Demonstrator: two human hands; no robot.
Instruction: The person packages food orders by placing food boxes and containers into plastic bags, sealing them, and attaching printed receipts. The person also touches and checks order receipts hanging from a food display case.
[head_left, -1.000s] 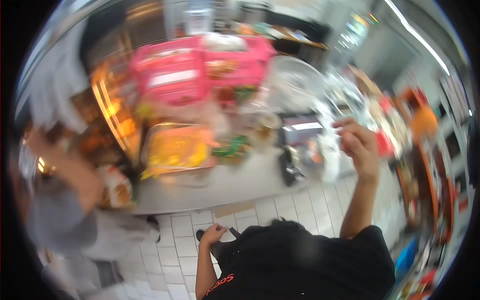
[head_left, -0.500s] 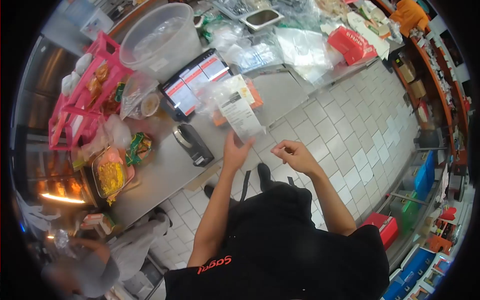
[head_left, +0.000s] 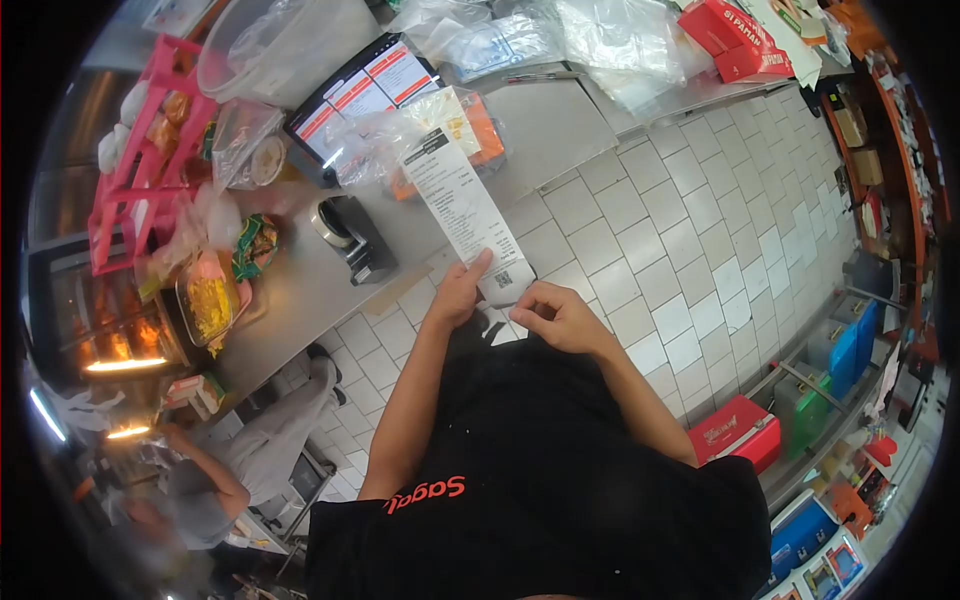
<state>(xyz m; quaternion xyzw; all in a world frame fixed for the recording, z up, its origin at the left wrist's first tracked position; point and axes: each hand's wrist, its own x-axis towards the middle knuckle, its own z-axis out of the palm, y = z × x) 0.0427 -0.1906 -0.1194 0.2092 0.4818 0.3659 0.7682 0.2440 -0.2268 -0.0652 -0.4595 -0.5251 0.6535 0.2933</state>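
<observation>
A long printed receipt (head_left: 462, 205) with a QR code near its lower end is pinched in my left hand (head_left: 462, 292), the thumb lying on the paper. My right hand (head_left: 562, 318) is closed, its fingertips pressed together right beside the receipt's lower corner. Whatever those fingertips may hold is too small to make out. The receipt's upper end overlaps a clear plastic bag (head_left: 375, 150) around an orange package (head_left: 487, 130) on the metal counter (head_left: 555, 125); whether the paper is fixed to the bag, I cannot tell.
A tablet (head_left: 365, 95) shows order panels behind the bag. Left of my hands stands a black device (head_left: 352, 238) like a tape dispenser. Further left are a pink rack (head_left: 150, 165) and a tray of yellow food (head_left: 210, 305). Another person (head_left: 205, 495) works at lower left.
My left hand has come down and nearer my body, and more of the receipt shows. My right hand has moved left and down to the receipt's lower end. The view has shifted.
</observation>
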